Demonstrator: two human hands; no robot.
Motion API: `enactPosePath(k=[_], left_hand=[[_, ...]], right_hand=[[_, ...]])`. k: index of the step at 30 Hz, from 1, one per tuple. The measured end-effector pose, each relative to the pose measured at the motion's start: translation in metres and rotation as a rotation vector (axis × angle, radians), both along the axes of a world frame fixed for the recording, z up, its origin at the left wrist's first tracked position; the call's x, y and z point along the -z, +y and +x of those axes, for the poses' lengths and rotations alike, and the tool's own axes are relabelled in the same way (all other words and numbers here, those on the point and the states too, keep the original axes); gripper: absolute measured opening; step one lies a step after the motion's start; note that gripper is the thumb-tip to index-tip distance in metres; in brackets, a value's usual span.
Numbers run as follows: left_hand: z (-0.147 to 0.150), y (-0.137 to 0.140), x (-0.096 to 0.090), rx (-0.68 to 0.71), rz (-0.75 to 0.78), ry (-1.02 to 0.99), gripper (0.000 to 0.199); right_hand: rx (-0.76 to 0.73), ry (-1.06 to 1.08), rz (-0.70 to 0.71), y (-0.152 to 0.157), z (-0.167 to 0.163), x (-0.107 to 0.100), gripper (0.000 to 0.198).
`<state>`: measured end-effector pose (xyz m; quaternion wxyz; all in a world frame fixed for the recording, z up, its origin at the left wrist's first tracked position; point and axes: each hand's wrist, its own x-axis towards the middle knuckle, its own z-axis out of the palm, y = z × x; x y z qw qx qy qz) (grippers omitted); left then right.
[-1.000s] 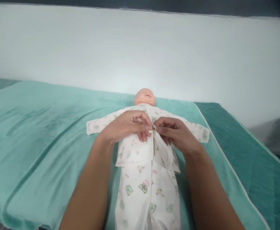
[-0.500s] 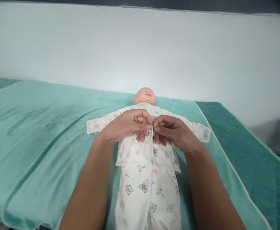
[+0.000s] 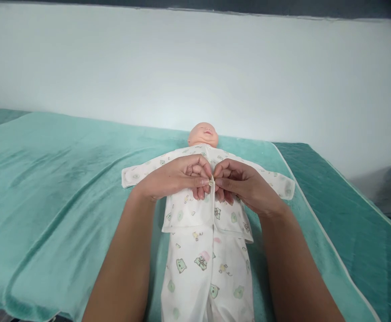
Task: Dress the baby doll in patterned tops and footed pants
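Note:
A baby doll (image 3: 203, 134) lies on its back, dressed in a white printed baby shirt (image 3: 188, 210) and matching pants (image 3: 195, 268). Over the doll's chest, my left hand (image 3: 188, 175) pinches the shirt's front edge between thumb and forefinger. A small pale button (image 3: 211, 182) shows at that thumb's tip. Opposite it, my right hand (image 3: 237, 181) pinches the other side of the front opening, fingertips almost touching those of the left. The remaining fingers of both hands are curled below. The shirt's sleeves lie stretched out to either side.
A light green blanket (image 3: 64, 201) spreads under the doll, with folds on the left. Darker green padding (image 3: 359, 201) shows along the right. Behind the doll's head rises a white wall (image 3: 195, 67). A grey rounded object (image 3: 389, 188) stands at the far right.
The pinching fingertips have shifted slightly, and the button now shows more plainly between them. The doll and its clothes lie as before.

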<state>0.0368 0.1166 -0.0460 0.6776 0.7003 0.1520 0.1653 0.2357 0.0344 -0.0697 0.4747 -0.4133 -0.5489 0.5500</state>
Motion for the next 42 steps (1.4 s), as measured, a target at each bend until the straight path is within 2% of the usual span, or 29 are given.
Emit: enactPosePath(k=[14, 26, 42], left_hand=[[0.0025, -0.0008, 0.0012, -0.017, 0.015, 0.008, 0.019], [0.0035, -0.0035, -0.0005, -0.037, 0.086, 0.08, 0.025], [0.0056, -0.008, -0.0039, -0.107, 0.096, 0.162, 0.016]], right_hand=[[-0.009, -0.103, -0.055, -0.0038, -0.0052, -0.0089, 0.019], [-0.01, -0.126, -0.048, -0.0033, -0.007, -0.0076, 0.022], [-0.001, -0.154, -0.069, -0.0028, -0.0086, -0.0088, 0.025]])
